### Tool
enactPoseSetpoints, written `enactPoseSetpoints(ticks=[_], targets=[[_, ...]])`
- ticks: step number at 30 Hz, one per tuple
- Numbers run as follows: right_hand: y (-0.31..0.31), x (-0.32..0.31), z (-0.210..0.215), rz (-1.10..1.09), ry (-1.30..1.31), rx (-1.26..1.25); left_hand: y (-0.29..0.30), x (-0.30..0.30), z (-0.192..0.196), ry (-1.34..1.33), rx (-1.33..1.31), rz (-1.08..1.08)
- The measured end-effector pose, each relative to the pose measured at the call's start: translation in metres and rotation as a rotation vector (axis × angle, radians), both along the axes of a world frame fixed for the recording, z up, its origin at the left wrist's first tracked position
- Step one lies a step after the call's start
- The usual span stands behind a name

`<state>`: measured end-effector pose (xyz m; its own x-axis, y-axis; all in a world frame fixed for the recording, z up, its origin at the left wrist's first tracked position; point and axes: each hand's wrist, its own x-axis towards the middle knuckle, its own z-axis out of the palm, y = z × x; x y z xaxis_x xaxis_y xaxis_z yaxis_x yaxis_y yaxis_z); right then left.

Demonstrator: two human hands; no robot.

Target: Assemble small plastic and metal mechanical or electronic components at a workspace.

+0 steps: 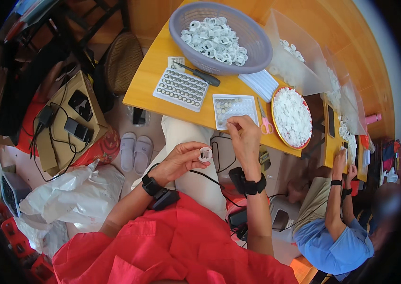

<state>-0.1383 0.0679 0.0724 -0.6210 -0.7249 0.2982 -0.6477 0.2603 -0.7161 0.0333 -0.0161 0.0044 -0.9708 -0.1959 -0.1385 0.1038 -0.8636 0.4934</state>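
At frame centre, the left hand [180,161] is pinching a white ring [205,154] in closed fingers while the right hand [245,138] is nipping something too small to tell over a white tray [233,110].

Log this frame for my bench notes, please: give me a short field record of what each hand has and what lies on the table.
left hand: holds a small white ring part at the fingertips
right hand: fingers pinched at the near edge of a white tray of small round cells
table: wooden, orange-yellow
on table: second cell tray, screwdriver, grey basket of white rings, scissors, round plate of white parts
nearby: another person at right
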Motion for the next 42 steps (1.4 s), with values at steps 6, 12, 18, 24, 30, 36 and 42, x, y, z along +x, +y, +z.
enactPoseSetpoints(ticks=[6, 12, 18, 24, 30, 36, 42], targets=[[-0.019, 0.005, -0.004, -0.052, 0.022, 0.164, -0.002, 0.001, -0.004, 0.026, 0.012, -0.014], [-0.022, 0.005, -0.005, 0.022, 0.194, 0.207, -0.002, 0.001, -0.003, 0.003, 0.03, 0.002], [-0.012, 0.012, -0.004, 0.041, 0.05, 0.003, -0.001, 0.001, 0.0, -0.002, 0.027, 0.027], [0.023, 0.054, 0.015, 0.153, -0.084, -0.018, -0.001, 0.0, -0.003, 0.011, 0.067, 0.013], [0.032, 0.067, 0.005, 0.174, 0.086, -0.052, 0.002, -0.003, 0.001, -0.016, 0.012, 0.019], [0.033, 0.073, -0.001, 0.161, 0.327, -0.028, 0.005, -0.003, 0.002, -0.044, -0.052, 0.031], [0.032, 0.076, -0.001, 0.168, 0.368, -0.007, 0.006, -0.003, 0.004, -0.075, -0.08, 0.051]])
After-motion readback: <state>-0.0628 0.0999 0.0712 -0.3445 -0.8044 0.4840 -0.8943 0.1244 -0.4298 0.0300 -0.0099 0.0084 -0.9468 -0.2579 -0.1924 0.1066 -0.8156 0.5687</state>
